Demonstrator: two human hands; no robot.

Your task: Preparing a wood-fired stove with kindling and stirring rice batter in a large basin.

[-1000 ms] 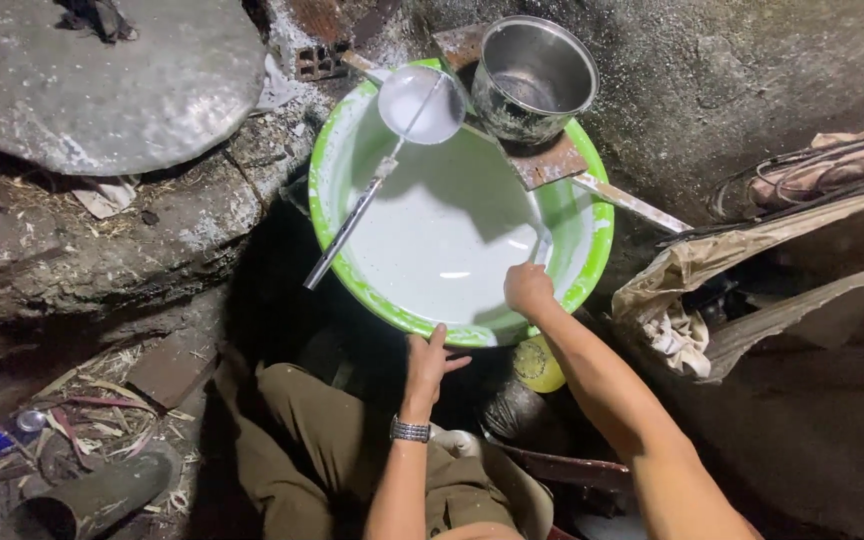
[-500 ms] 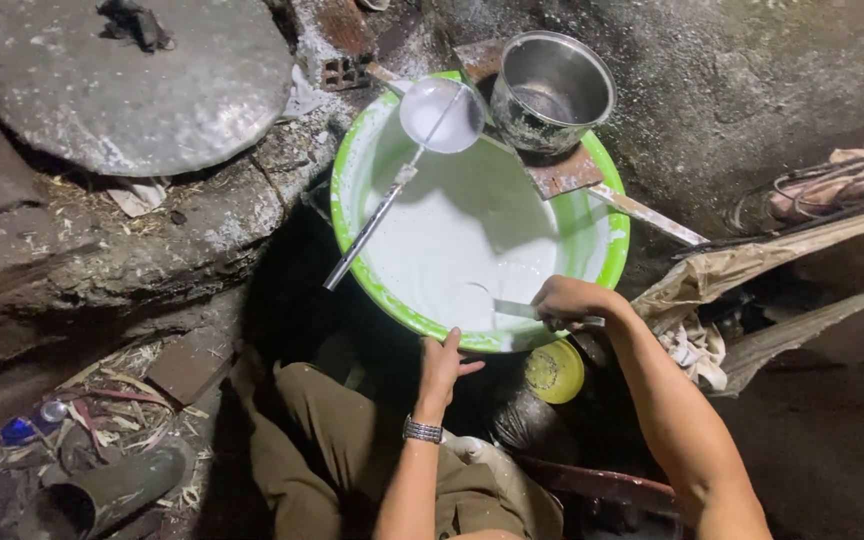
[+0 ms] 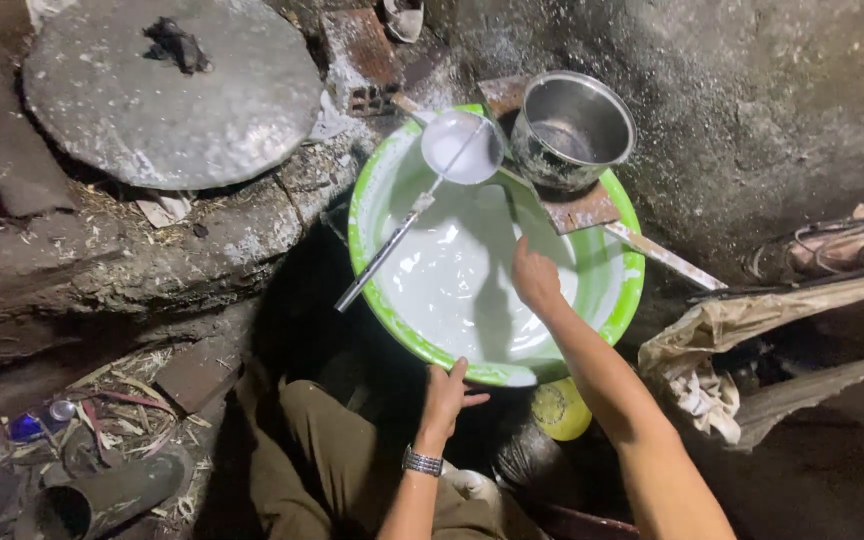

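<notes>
A green-rimmed white basin (image 3: pixel 624 300) of milky white liquid sits in front of me. My left hand (image 3: pixel 447 393), with a watch on its wrist, rests with fingers spread against the basin's near rim. My right hand (image 3: pixel 534 280) reaches over the liquid inside the basin, fingers pointing to the far side, with nothing seen in it. A metal ladle (image 3: pixel 460 148) lies across the far rim, its long handle slanting down to the left edge. A steel pot (image 3: pixel 572 130) stands on a wooden plank (image 3: pixel 592 212) laid over the basin's far right rim.
A large round grey lid (image 3: pixel 172 95) lies at the upper left on rough stone. A brick (image 3: pixel 357 50) sits behind the basin. A yellow round object (image 3: pixel 560 408) is under the basin's near edge. Crumpled sacks (image 3: pixel 742 325) lie at right, a dark pipe (image 3: pixel 92 500) at lower left.
My right hand has left the basin's near right rim and moved up over the liquid toward the middle. My left hand has stayed at the near rim. The view shifted.
</notes>
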